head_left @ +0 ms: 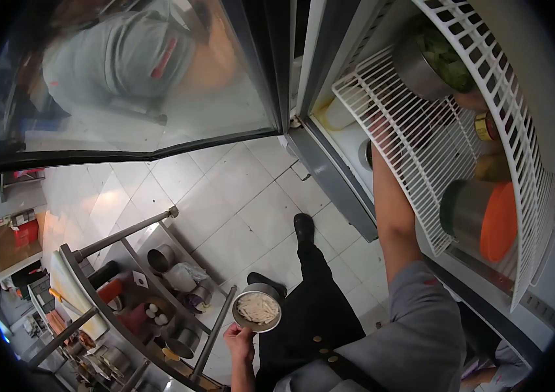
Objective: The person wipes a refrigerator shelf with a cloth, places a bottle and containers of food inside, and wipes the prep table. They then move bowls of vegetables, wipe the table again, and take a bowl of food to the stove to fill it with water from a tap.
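My left hand (pixel 239 341) pinches the rim of a round metal bowl (pixel 276 321), held out near my legs. Pale, cut strips (pixel 257 308) fill much of the bowl. My right arm reaches into an open refrigerator, and my right hand (pixel 379 124) is under a white wire shelf (pixel 414 171). The shelf's wires cover its fingers, so their grip is hidden. Near that hand, at the refrigerator's bottom, are a white container (pixel 339 112) and the edge of a round metal container (pixel 364 154).
On the wire shelf are a metal pot (pixel 414 68) of green leaves, an orange-lidded container (pixel 498 219) and a can (pixel 483 127). The glass door (pixel 219 111) stands open; a grey-shirted person shows in it. A metal rack (pixel 160 228) with pots and eggs stands left.
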Demonstrator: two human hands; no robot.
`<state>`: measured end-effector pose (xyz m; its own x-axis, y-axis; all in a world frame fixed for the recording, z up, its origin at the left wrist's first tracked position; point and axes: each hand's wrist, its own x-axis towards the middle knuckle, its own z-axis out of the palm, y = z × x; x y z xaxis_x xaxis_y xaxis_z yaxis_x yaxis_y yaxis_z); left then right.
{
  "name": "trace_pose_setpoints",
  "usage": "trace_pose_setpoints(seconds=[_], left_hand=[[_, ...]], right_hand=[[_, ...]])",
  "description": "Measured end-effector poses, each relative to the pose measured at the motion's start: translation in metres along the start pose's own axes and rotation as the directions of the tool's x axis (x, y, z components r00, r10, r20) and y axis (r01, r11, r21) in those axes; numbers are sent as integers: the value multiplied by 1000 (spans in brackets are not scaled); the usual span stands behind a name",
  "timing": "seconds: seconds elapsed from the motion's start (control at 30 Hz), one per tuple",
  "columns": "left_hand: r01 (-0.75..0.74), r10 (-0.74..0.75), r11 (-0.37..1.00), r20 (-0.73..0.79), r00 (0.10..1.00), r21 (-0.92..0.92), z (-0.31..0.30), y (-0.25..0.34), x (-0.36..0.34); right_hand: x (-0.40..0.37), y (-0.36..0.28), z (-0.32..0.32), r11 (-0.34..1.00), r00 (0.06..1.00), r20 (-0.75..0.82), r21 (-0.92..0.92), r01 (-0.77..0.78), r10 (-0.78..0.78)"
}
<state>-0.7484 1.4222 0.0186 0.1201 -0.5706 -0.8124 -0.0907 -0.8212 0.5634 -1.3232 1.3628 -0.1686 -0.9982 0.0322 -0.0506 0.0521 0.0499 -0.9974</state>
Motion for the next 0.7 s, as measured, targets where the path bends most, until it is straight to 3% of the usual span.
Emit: trace_pose_setpoints(seconds=[0.07,0.13,0.17,0.23,0.27,0.33,0.37,0.43,0.47,0.53,0.6,0.67,0.7], left_hand=[[-5,5,1000,-5,1000,9,-2,2,0],[-24,26,997,-22,999,78,-1,3,8],[-17,18,997,-11,1000,76,4,5,13],[-65,65,991,6,998,113,18,14,25],[-86,83,981,25,996,173,32,26,28],[-174,155,957,97,983,233,51,35,51],[-206,170,941,149,974,270,65,42,63],[-258,210,942,223,952,215,104,58,84],[-312,275,936,214,937,161,134,71,87],[-369,314,912,273,909,179,173,90,106],[-418,341,890,343,875,181,209,96,136],[-421,310,879,404,861,223,253,104,153],[-431,308,874,428,850,226,276,111,155]], right_hand=[[3,-22,-2,943,976,1,-258,209,-216],[-15,-45,6,812,926,133,-448,374,-353],[-29,-55,9,784,916,260,-478,397,-305],[-47,-58,27,834,870,489,-452,316,-64],[-40,-33,37,913,797,580,-214,347,-168],[-48,-40,56,989,733,680,-114,94,9],[-61,-52,59,855,731,628,-195,480,-267],[-80,-46,47,727,678,584,-205,655,-447],[-94,-54,37,723,673,586,-203,661,-451],[-130,-76,9,835,762,449,-61,546,-466],[-157,-67,-27,843,793,386,-67,533,-471],[-182,-82,-68,778,806,406,-286,560,-431],[-193,-78,-91,835,853,379,-277,476,-360]])
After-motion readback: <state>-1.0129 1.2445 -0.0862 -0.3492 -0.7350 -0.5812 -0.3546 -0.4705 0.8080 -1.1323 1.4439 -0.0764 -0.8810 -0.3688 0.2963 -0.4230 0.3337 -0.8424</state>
